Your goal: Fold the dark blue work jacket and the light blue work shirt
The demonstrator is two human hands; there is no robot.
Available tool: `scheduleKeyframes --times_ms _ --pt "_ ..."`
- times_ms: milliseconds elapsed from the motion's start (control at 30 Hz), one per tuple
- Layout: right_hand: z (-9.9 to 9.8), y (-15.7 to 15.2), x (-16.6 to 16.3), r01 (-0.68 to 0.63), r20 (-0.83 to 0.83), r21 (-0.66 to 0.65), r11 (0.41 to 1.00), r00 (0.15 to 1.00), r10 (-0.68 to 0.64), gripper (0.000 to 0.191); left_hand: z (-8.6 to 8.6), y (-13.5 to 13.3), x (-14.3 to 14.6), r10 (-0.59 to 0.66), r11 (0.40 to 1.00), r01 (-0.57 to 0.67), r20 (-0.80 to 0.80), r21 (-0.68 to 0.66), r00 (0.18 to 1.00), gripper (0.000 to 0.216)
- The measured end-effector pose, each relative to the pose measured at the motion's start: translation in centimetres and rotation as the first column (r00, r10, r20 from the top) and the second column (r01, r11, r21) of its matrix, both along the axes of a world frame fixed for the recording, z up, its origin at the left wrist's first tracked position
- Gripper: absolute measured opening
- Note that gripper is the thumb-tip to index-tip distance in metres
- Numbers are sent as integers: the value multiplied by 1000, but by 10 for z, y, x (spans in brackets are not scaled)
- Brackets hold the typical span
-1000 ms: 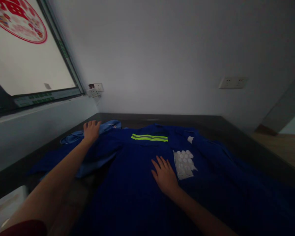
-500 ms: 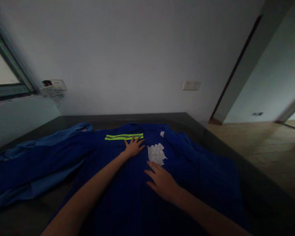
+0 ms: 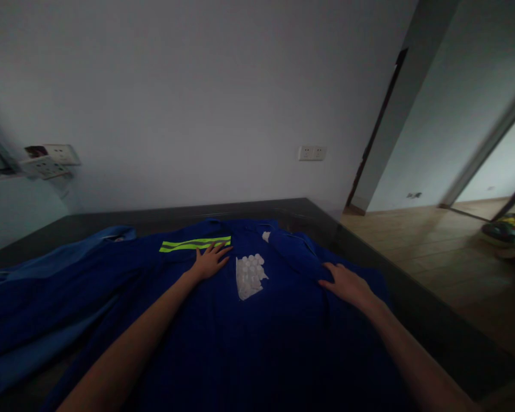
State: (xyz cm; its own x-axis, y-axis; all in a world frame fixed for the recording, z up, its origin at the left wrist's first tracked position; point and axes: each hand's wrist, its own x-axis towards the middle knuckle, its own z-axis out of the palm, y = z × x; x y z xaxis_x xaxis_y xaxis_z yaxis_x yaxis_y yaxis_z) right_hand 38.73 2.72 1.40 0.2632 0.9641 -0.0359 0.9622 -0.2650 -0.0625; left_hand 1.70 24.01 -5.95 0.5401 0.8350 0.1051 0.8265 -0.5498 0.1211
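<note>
A dark blue work jacket (image 3: 249,337) lies spread over a dark table (image 3: 163,210). It bears a yellow-green reflective stripe (image 3: 195,244) and a white patterned patch (image 3: 249,276). My left hand (image 3: 209,261) rests flat on the cloth just below the stripe, fingers spread. My right hand (image 3: 347,284) lies flat on the jacket's right side, next to a folded sleeve (image 3: 294,252), fingers stretched out. Neither hand holds anything.
A lighter blue garment (image 3: 47,286) lies at the table's left. The wall behind carries sockets (image 3: 312,153) and a socket cluster (image 3: 47,163) at left. To the right is wooden floor (image 3: 433,252), a doorway and a colourful object (image 3: 508,234).
My right hand has slid from the jacket's middle out to its right side. The left hand stays below the stripe. The view has turned further right.
</note>
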Motion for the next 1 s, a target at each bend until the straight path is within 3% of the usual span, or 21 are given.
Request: scheduleKeyframes --times_ms 100,200,367,567,667,767,867,1000 --pt "-11 -3 22 -39 -171 -48 998 985 30 60 0 -2 0 4 1000 -4 9 10 1000 48" --pt "-15 -12 40 -93 -365 16 996 926 93 55 0 -3 1 8 1000 -8 20 15 1000 47" --pt "-20 -31 57 49 -609 105 993 793 25 45 -1 -6 -1 9 995 -15 67 101 998 44" --pt "-21 -30 49 133 -465 215 968 885 -19 34 3 -13 2 -104 966 73 112 250 988 37" --pt "-25 -17 40 136 -334 178 975 940 -71 41 2 -17 8 -102 980 76 137 185 985 37" --pt "-31 -7 36 113 -252 145 983 965 -74 30 -1 -22 12 -59 993 43 147 109 987 43" --pt "-31 -6 38 86 -301 196 977 953 -24 23 -4 -26 13 -51 995 41 114 90 992 46" --pt "-21 -20 42 166 -489 293 941 872 -2 31 -1 -30 13 -43 995 35 90 91 995 45"
